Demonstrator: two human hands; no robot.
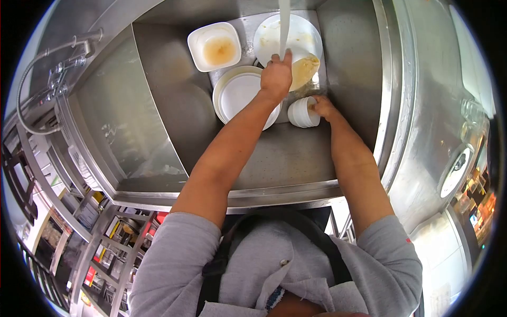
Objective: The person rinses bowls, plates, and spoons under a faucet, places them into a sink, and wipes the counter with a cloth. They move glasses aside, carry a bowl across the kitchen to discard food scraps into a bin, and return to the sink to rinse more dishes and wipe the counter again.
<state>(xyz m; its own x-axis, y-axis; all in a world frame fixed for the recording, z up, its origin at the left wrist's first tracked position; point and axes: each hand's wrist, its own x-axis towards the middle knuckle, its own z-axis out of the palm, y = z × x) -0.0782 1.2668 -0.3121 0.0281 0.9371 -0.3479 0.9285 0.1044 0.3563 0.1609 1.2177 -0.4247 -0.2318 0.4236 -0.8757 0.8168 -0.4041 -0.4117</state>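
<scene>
My right hand (324,108) is closed around a stack of small white bowls (302,113), tipped on its side low in the sink. Higher up, my left hand (277,77) has curled fingers at the lower end of a pale vertical spout or stream (284,24). What those fingers grip is hidden. Right beside them is a tilted yellowish, food-smeared surface (303,73), perhaps a dish. Behind it lies a large white plate (264,37) with food residue. Under my left forearm sit stacked round white plates (240,98).
A squarish white bowl (195,50) holding brownish liquid stands at the back left of the metal sink (296,164). Left of the divider, a second basin (121,116) contains cloudy water. A hose tap (24,90) is mounted at far left. A steel counter (417,116) runs along the right.
</scene>
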